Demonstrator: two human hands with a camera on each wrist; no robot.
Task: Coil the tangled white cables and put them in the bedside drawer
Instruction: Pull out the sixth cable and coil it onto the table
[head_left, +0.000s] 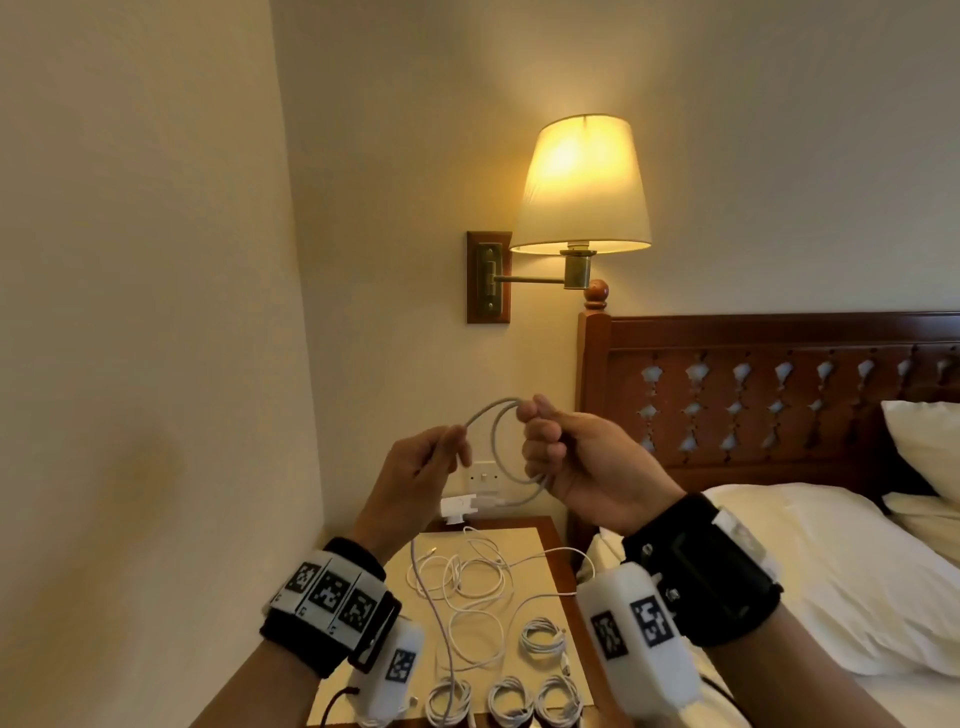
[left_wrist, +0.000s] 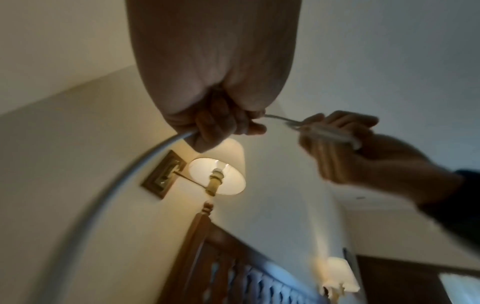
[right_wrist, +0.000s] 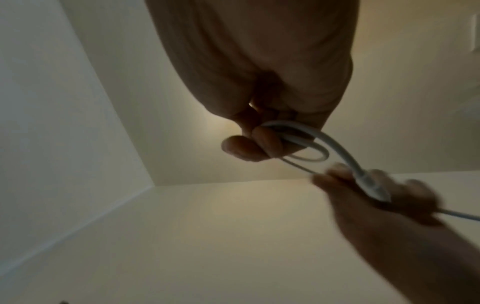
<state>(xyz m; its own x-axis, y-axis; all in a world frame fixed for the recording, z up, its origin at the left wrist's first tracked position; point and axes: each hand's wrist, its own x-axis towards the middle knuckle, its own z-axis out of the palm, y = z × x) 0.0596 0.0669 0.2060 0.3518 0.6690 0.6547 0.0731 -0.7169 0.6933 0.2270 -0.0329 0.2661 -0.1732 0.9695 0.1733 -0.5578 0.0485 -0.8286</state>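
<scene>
Both hands are raised above the bedside table (head_left: 535, 540), working one white cable (head_left: 498, 447). My right hand (head_left: 550, 441) grips a small coil of it, the loops (right_wrist: 306, 148) curling out of its fist. My left hand (head_left: 441, 452) pinches the strand that runs on from the coil (left_wrist: 135, 170) and hangs down toward the table. A tangle of loose white cables (head_left: 462, 587) lies on the tabletop. Several finished coils (head_left: 540, 636) sit at the table's near edge. No drawer shows in any view.
A lit wall lamp (head_left: 582, 187) hangs above the table. A wooden headboard (head_left: 753, 395) and a bed with white pillows (head_left: 831, 571) fill the right side. A wall socket with a white charger (head_left: 460, 508) sits behind the table. A wall closes in on the left.
</scene>
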